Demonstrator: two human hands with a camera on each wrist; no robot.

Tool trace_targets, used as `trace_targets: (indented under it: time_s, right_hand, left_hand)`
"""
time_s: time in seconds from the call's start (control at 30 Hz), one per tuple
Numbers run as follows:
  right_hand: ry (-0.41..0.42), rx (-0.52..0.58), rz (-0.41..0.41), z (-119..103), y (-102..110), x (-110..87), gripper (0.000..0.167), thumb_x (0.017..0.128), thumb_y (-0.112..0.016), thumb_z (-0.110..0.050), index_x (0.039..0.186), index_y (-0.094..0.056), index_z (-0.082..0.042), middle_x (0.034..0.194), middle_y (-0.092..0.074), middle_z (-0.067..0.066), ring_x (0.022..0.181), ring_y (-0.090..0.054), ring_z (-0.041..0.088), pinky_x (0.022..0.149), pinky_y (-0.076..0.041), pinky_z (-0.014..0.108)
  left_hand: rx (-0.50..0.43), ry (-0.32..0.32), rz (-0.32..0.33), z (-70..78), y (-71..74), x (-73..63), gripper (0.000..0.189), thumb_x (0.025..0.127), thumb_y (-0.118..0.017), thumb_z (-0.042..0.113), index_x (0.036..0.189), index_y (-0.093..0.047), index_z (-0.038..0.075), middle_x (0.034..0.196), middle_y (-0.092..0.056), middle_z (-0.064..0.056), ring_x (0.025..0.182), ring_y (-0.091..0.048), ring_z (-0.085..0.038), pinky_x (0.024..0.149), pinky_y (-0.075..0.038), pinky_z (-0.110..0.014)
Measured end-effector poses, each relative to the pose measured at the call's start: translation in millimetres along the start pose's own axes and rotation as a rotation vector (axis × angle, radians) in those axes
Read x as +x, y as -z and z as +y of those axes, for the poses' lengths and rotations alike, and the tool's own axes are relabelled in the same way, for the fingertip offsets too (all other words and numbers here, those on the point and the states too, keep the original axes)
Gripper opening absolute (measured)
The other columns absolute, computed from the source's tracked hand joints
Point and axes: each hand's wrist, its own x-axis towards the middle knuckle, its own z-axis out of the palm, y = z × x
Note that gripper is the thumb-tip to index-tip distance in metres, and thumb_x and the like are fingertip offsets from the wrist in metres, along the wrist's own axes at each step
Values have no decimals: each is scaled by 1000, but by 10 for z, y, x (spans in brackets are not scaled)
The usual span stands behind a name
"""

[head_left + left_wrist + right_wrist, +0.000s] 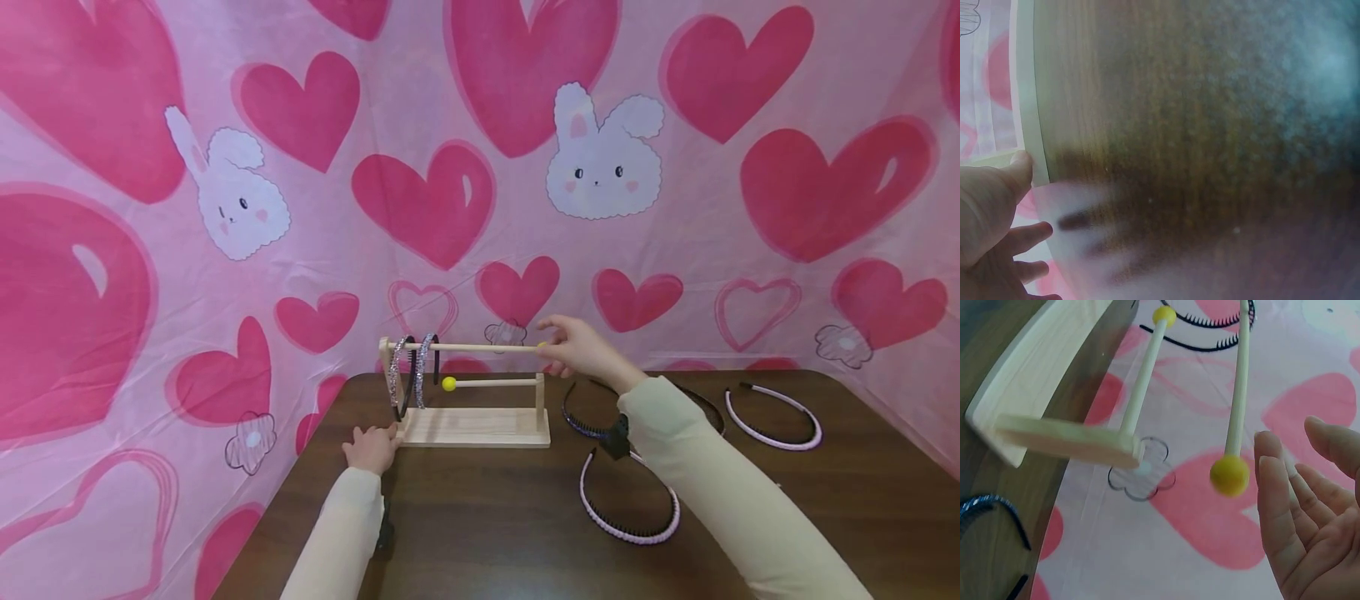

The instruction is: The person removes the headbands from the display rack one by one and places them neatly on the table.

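A wooden rack (474,427) stands on the table with two rods at different heights. Two sparkly silver headbands (396,379) with black teeth hang near the left end of the upper rod (487,347). My left hand (371,450) touches the left end of the base, thumb at its edge and the other fingers spread in the left wrist view. Beside the upper rod's yellow ball (1229,475) is my right hand (577,346). Its fingers are apart from the thumb with nothing between them, and the fingertips are close to the ball.
Right of the rack lie a dark blue glittery headband (581,427) and a lilac headband (641,537). A black headband (712,406) is partly hidden by my right arm. Another lilac headband (810,429) lies farther right. The lower rod ends in a yellow ball (448,384).
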Motion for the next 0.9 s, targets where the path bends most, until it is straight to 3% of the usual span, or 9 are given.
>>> trace_targets:
  time_s: [0.23,0.5,0.73,0.9]
  right_hand:
    - [110,-71,19,-146,-221,202,47,83,-67,-9,125,-49,0,85,-60,14,55,-60,29,52,-52,41]
    - [70,-71,10,-316,-564,365,51,83,-69,-9,129,-48,-5,87,-60,12,62,-63,29,51,-52,30]
    - [49,-26,-20,-419,-859,436,52,85,-67,-12,133,-44,-9,91,-61,11,69,-64,33,56,-53,36]
    - [61,66,-29,-435,-1044,478,51,87,-64,-9,133,-44,-10,93,-61,12,74,-63,37,55,-53,35]
  left_hand:
    - [-1,-9,13,-8,-16,16,40,92,-55,28,126,-57,7,113,-56,-25,104,-39,-45,80,-33,-60]
    - [5,1,-8,-10,-25,26,41,92,-54,28,126,-56,7,113,-55,-26,106,-38,-46,81,-32,-62]
    - [2,11,6,-23,-64,58,40,92,-55,32,126,-58,11,114,-56,-24,107,-38,-45,82,-31,-62]
    - [-10,11,-8,-31,-70,71,41,92,-55,31,127,-57,10,116,-55,-25,108,-37,-46,83,-30,-63]
